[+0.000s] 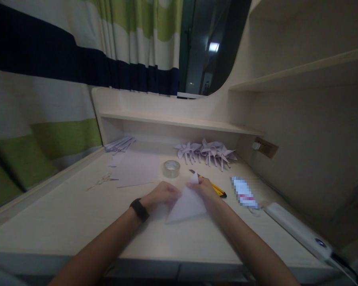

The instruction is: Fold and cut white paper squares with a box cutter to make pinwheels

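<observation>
A white sheet of paper (188, 206), folded into a triangular shape, is held above the desk between my two hands. My right hand (203, 188) pinches it near the top, where a pointed corner sticks up past the thumb. At its left edge is my left hand (162, 194), fingers curled closed against the paper and a little blurred; a dark band circles that wrist. Just behind my right hand lies a yellow and black utility knife (217, 190), partly covered by the hand. A roll of clear tape (171, 169) rests on the desk beyond my hands.
Flat white paper sheets (137, 165) lie left of the tape, with rolled paper sticks (119, 144) behind and scissors (103, 180) nearby. Several paper pinwheels (210, 151) are heaped at the back. A phone (244, 192) and a long white lamp (295, 230) are at right.
</observation>
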Motion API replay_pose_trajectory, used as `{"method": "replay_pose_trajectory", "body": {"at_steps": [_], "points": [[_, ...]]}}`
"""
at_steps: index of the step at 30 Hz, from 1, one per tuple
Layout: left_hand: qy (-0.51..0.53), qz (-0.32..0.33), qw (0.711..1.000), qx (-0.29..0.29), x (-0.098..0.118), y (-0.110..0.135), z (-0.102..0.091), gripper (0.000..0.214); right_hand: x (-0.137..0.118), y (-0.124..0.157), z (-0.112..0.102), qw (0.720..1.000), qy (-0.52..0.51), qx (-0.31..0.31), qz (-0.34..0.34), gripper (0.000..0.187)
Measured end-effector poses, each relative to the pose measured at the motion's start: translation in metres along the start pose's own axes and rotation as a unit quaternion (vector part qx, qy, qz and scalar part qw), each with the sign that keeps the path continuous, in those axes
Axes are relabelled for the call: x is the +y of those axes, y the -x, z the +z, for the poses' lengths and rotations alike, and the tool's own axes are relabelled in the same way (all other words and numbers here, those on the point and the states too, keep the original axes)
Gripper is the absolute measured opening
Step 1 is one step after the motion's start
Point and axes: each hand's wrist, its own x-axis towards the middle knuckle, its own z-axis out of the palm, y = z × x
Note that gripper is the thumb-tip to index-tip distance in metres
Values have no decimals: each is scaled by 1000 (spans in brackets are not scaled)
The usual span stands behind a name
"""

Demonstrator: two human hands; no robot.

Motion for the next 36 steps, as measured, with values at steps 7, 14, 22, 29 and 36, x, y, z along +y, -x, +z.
{"method": "replay_pose_trajectory", "body": {"at_steps": [7, 14, 22, 29, 36], "points": [[56, -31, 998, 1, -6, -3, 3, 29, -9, 4, -2, 999, -16, 32, -32, 26], [65, -21, 998, 1, -1, -1, 6, 28, -11, 0, -4, 998, -14, 49, -33, 26], [35, -22, 999, -17, -5, 2, 7, 25, -20, -7, -26, 995, -41, 72, -57, 28], [-4, 2, 1000, -2, -8, 2, 5, 28, -26, -9, -34, 992, -34, 99, -77, 27], [-53, -2, 999, 14, -15, -1, 3, 32, -31, -9, -45, 989, -43, 127, -68, 27]]}}
